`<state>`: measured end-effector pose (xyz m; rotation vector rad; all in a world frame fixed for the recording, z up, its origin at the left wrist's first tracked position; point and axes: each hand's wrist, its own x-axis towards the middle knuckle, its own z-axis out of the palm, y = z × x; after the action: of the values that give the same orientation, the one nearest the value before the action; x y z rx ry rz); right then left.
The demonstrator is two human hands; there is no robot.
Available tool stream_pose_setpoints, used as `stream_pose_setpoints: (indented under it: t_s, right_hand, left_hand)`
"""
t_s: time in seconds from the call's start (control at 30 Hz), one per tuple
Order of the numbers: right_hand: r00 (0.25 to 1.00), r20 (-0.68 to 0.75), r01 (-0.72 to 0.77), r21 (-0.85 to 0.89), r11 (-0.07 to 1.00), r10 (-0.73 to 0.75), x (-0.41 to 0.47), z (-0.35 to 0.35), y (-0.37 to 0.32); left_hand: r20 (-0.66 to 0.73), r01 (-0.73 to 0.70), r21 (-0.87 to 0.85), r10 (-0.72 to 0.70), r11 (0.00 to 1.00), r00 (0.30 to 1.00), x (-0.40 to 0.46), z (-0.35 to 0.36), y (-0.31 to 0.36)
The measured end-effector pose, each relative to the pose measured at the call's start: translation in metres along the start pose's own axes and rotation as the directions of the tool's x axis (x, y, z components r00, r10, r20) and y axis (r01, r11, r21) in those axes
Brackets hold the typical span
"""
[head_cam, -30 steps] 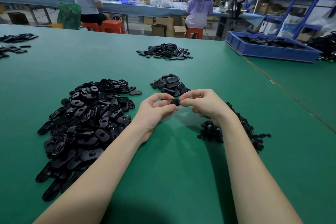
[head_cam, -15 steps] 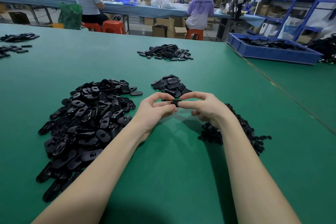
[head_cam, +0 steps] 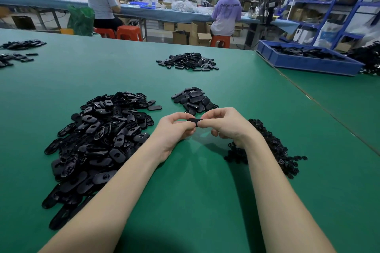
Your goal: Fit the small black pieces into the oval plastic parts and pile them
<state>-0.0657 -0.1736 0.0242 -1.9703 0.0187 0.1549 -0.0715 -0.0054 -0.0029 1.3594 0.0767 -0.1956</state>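
Both hands, left hand (head_cam: 176, 129) and right hand (head_cam: 226, 124), pinch one oval part (head_cam: 194, 121). Small finished pile (head_cam: 194, 99) behind; big unfitted heap (head_cam: 98, 139) remains. Early stage, I judge.

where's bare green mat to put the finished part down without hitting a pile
Free: the green mat between the forearms, bordered by the big heap of black oval plastic parts on the left and the pile of small black pieces on the right. Crowded: just beyond the hands, where the small stack of ovals sits.
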Motion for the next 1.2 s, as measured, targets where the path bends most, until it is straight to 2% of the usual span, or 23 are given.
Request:
stream_pose_setpoints:
  t_s: [0.27, 0.43, 0.63, 0.87, 1.2]
  right_hand:
    - [1.000, -0.009, 0.023, -0.042, 0.999, -0.024, 0.001, 0.004, -0.001]
    - [0.996, -0.069, 0.045, -0.116, 0.992, -0.054, 0.003, 0.010, -0.002]
    - [0.996, -0.071, 0.058, -0.051, 0.997, -0.062, 0.005, 0.009, 0.000]
    - [0.997, -0.060, 0.050, -0.019, 0.999, -0.051, 0.008, 0.012, 0.006]
    - [0.997, -0.048, 0.058, 0.036, 0.998, -0.056, 0.007, 0.011, 0.007]
  left_hand:
    - [-0.012, 0.006, 0.015, -0.006, 1.000, 1.000, 0.001, -0.002, 0.000]
    - [-0.024, -0.026, 0.054, 0.027, 0.998, 0.999, -0.001, -0.003, -0.001]
    - [0.009, -0.045, 0.043, 0.045, 0.998, 0.999, 0.002, -0.006, -0.002]
    - [-0.018, -0.068, 0.163, 0.072, 0.984, 0.997, 0.000, -0.004, -0.003]
    - [-0.019, -0.072, 0.196, 0.077, 0.978, 0.997, 0.001, -0.004, -0.004]
